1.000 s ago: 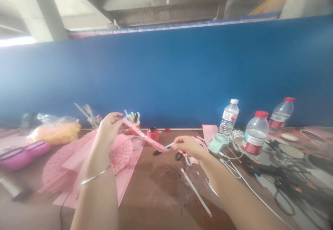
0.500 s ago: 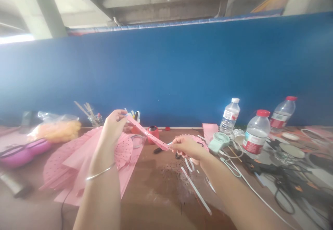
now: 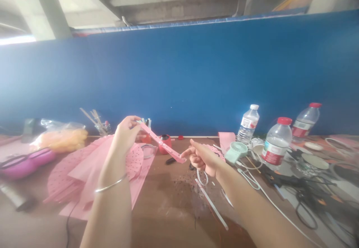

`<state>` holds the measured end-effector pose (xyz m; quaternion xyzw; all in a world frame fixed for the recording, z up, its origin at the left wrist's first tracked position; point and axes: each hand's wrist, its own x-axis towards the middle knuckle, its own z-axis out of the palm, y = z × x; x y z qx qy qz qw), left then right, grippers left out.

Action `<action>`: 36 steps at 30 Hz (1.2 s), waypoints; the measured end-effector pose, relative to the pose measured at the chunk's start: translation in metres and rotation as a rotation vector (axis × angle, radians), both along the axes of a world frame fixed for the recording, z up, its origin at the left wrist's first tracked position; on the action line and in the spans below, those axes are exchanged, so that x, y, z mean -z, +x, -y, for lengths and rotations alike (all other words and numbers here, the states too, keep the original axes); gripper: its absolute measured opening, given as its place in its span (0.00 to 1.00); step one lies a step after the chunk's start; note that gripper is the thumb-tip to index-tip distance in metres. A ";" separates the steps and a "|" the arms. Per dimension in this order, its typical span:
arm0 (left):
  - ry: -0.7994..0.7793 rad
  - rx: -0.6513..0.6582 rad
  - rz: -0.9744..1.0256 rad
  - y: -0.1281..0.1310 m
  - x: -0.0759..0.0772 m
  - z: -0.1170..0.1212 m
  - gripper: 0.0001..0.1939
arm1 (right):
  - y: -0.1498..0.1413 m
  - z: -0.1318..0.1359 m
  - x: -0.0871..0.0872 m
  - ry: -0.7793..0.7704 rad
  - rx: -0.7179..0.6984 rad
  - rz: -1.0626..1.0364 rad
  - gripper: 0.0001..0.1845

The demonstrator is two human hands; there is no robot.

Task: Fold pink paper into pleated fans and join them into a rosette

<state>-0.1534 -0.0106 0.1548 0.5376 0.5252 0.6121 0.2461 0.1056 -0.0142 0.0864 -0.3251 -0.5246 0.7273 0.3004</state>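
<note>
My left hand (image 3: pixel 126 134) is raised above the brown table (image 3: pixel 168 218) and pinches the upper end of a narrow pink paper strip (image 3: pixel 162 146) with small holes along it. The strip slants down to the right. My right hand (image 3: pixel 203 158) points its index finger at the strip's lower end and touches it. Its other fingers are curled over small scissors, whose white handle loop (image 3: pixel 202 176) hangs below the palm. The blades are hidden.
Pink dotted paper fans (image 3: pixel 84 173) lie at the left, white paper strips (image 3: pixel 213 207) in the middle. At the right are three water bottles (image 3: pixel 276 139), a mint hand fan (image 3: pixel 237 151) and tangled cables (image 3: pixel 308 195). A pen cup (image 3: pixel 146 136) stands by the blue wall.
The scissor tip that met the strip's lower end is gone from view. My right index finger has stretched out to touch that end. My left hand has risen slightly.
</note>
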 end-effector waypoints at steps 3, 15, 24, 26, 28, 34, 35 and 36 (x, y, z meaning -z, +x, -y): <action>0.020 0.018 -0.021 0.001 0.001 0.000 0.15 | 0.000 -0.001 0.002 0.000 -0.013 -0.010 0.29; 0.020 0.013 -0.005 0.004 -0.001 0.002 0.13 | -0.001 0.000 0.002 -0.003 -0.017 -0.006 0.29; -0.004 0.035 0.009 0.008 -0.003 0.002 0.14 | -0.002 0.001 -0.001 -0.009 -0.021 0.010 0.27; -0.002 0.038 0.005 0.009 -0.003 0.002 0.14 | -0.001 0.000 0.001 -0.009 -0.022 0.007 0.27; 0.000 0.043 -0.001 0.009 -0.003 0.003 0.13 | -0.001 0.000 0.002 -0.011 -0.025 0.002 0.27; -0.006 0.044 -0.005 0.008 -0.002 0.002 0.14 | -0.002 0.000 0.003 -0.015 -0.025 0.002 0.28; -0.008 0.042 -0.002 0.008 -0.002 0.001 0.14 | -0.002 0.000 0.003 -0.015 -0.025 0.004 0.27; -0.010 0.041 0.003 0.008 -0.002 0.001 0.14 | -0.003 0.000 0.003 -0.014 -0.024 0.007 0.27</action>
